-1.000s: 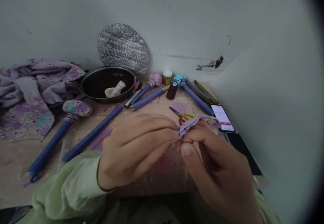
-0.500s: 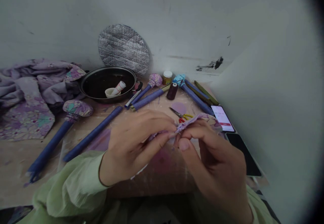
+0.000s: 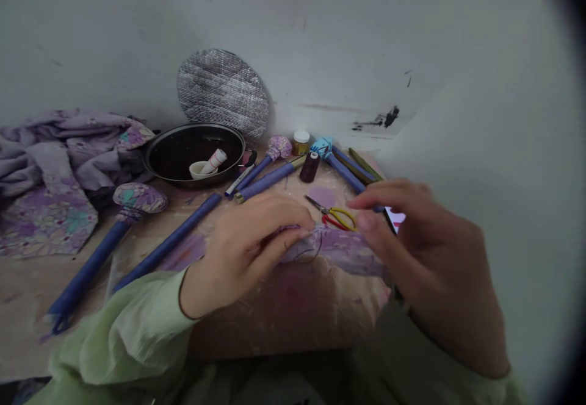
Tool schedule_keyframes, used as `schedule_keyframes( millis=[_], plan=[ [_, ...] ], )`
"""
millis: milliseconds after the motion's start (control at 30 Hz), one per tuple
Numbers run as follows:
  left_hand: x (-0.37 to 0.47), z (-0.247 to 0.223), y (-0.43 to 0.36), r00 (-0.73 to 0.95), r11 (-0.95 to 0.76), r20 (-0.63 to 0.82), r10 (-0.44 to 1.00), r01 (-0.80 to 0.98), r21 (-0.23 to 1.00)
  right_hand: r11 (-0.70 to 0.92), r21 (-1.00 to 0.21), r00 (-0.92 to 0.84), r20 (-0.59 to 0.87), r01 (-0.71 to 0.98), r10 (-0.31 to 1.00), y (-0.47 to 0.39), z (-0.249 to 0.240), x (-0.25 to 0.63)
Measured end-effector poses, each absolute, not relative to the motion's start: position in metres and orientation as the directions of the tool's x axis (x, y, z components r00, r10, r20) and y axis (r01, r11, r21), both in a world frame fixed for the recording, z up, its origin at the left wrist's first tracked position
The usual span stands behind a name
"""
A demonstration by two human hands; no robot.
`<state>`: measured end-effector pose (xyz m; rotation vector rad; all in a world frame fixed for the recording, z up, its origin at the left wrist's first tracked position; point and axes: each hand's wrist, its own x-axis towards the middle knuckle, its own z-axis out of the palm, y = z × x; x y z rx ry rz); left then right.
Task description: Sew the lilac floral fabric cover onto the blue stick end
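Pan (image 3: 171, 152) with roll (image 3: 215, 160) in cup (image 3: 197, 171); left fingers (image 3: 290, 215) in pinch on floral cloth (image 3: 345, 246); right fingers (image 3: 394, 195), hold unclear

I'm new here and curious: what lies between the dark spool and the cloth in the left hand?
A pointed, red-and-yellow-handled tool lies between the spool and the cloth, as the head view shows.

My left hand (image 3: 256, 246) pinches a purple flowered cloth (image 3: 350, 251), a dark thread (image 3: 317, 252) curving against it. My right hand (image 3: 434, 265) hangs by the cloth's right end, curled; whether it grips anything I cannot tell. Pliers (image 3: 328, 211) lie just beyond the cloth, a spool (image 3: 309, 169) stands behind them, and farther left a pan (image 3: 176, 152) holds a cup (image 3: 196, 169).
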<state>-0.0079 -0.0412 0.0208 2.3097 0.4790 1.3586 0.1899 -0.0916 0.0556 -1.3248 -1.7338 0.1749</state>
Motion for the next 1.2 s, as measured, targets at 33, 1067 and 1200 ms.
schedule_keyframes(
  millis=[33,1067,1200],
  plan=[
    [-0.008,0.022,-0.041,0.487,-0.864,0.737,0.468,0.076,0.498,0.457,-0.625,-0.091,0.526,0.634,0.846,-0.087,0.058,0.193],
    [-0.011,0.019,-0.05,0.557,-0.729,0.583,0.592,0.062,0.682,0.06,-0.993,0.058,0.054,-0.101,0.997,-0.052,0.032,0.187],
    [-0.012,0.019,-0.051,0.571,-0.692,0.55,0.609,0.044,0.72,0.03,-0.953,0.075,0.008,-0.303,0.997,-0.033,0.026,0.198]
  ],
)
